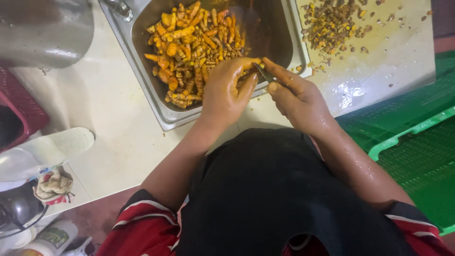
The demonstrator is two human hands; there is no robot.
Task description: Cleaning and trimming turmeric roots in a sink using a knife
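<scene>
My left hand (226, 92) grips one turmeric root (250, 62) over the sink (127, 35), right hand (296, 97) closed on a small knife (263, 73) scraping it, big pile of roots (192, 50) unpeeled, judging by peelings (332, 26) on the bench (109, 104) partway done.

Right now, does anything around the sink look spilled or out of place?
Yes: turmeric scraps lie scattered over the wet counter right of the sink, a few strays near its rim. The left hand holds a root while the right hand works a small knife.
</scene>
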